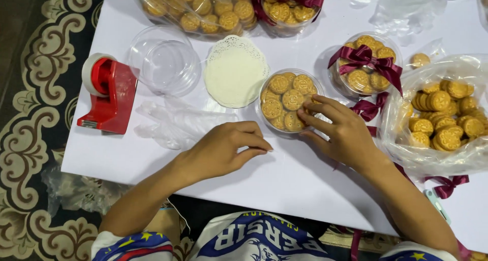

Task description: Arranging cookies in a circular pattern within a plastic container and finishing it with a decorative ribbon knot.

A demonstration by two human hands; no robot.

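Golden round biscuits fill a clear plastic tub on the white table. Right hand pinches one biscuit at the tub's right edge, under its fingertips; left hand rests loosely curled and empty just left of the tub, not touching it. Likely fault: too tight a pinch could crack the biscuit or unsettle its neighbours. Beside them lie a paper doily and a red tape dispenser.
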